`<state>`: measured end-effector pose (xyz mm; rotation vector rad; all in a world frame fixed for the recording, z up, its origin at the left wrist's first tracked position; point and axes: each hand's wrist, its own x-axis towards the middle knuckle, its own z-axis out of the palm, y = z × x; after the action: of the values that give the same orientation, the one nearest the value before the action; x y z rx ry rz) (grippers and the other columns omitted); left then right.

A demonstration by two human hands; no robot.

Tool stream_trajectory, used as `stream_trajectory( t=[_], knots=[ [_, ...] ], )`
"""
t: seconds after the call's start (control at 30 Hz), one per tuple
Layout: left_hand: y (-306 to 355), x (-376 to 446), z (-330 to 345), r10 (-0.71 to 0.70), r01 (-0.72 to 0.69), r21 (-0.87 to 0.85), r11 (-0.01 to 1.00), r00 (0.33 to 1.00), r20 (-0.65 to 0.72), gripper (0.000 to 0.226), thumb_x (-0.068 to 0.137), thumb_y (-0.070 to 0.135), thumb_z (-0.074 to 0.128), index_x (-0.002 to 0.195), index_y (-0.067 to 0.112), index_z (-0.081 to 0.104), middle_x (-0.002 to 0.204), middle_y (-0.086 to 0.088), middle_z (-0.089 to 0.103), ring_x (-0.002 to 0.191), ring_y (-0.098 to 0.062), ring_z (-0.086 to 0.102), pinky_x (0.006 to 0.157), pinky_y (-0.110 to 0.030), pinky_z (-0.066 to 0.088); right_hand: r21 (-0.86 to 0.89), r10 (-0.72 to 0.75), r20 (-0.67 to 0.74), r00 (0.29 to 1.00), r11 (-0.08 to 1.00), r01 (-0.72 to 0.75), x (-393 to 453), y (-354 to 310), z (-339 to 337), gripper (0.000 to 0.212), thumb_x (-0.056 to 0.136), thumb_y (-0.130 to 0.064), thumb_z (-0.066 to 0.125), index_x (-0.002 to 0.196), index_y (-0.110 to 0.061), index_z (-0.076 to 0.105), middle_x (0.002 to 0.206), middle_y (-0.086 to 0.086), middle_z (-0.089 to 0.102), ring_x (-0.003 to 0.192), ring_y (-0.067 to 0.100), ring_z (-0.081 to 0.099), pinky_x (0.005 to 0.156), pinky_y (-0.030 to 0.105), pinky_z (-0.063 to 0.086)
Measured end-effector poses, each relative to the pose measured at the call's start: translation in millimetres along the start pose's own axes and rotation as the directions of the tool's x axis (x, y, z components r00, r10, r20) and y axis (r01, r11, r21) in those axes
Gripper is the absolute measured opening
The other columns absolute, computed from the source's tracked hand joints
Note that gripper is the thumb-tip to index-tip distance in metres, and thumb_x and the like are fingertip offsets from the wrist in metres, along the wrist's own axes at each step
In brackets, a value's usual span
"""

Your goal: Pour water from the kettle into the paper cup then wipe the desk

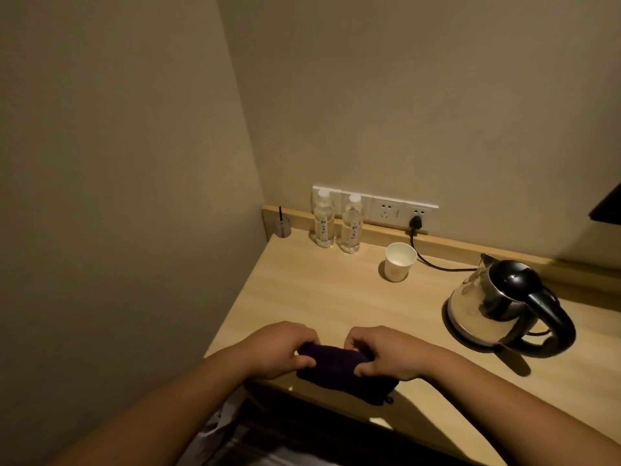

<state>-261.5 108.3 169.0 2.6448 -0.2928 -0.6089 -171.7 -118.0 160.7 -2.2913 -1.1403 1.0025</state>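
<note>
A dark purple cloth (pixel 336 368) lies folded near the front edge of the light wooden desk (pixel 319 297). My left hand (pixel 279 351) grips its left end and my right hand (pixel 386 353) grips its right end. A steel kettle (pixel 490 301) with a black handle and lid sits on its base at the right, upright. A white paper cup (pixel 399 262) stands upright behind the middle of the desk, left of the kettle. I cannot tell whether the cup holds water.
Two clear water bottles (pixel 337 223) stand at the back by the wall sockets (pixel 389 210). The kettle's black cord (pixel 433 264) runs from a plug behind the cup. A small holder with a black stick (pixel 281 225) sits in the back left corner. Walls close the left and back.
</note>
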Motion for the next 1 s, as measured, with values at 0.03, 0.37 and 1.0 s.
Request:
stream_trajectory(
  t=[0.03,0.37,1.0],
  knots=[
    [-8.7,1.3,-1.7,0.007,-0.007,0.041,0.999,1.0,0.007,0.023,0.092,0.035,0.059,0.112,0.024,0.062,0.106,0.006,0.062,0.094,-0.014,0.056,0.081,-0.036,0.048,-0.042,0.016,0.002,1.0,0.999,-0.016,4.1,2.4,1.5,0.024,0.083,-0.032,0.064,0.104,-0.028,0.054,0.096,-0.007,0.062,0.084,0.011,0.058,0.07,0.026,0.046],
    [-117.7,52.9,-23.4,0.13,-0.063,0.335,0.94,0.975,-0.181,0.02,0.088,0.026,0.06,0.108,0.026,0.063,0.1,0.002,0.064,0.09,-0.02,0.059,0.077,-0.039,0.048,-0.258,0.118,-0.399,0.909,0.937,-0.235,91.6,9.1,9.0,0.014,0.083,-0.027,0.061,0.096,-0.022,0.061,0.091,0.001,0.064,0.08,0.02,0.058,0.066,0.032,0.047],
    [-170.7,28.5,80.0,-0.056,-0.008,0.443,0.896,0.99,0.132,0.068,0.095,0.037,0.028,0.155,0.017,0.002,0.163,-0.004,-0.008,0.149,-0.025,-0.005,0.119,-0.047,-0.002,-0.404,0.103,-0.289,0.952,0.888,-0.218,100.2,20.6,125.8,0.068,0.089,-0.056,0.036,0.139,-0.012,0.046,0.151,0.011,0.039,0.138,0.029,0.036,0.113,0.047,0.024]
  ],
)
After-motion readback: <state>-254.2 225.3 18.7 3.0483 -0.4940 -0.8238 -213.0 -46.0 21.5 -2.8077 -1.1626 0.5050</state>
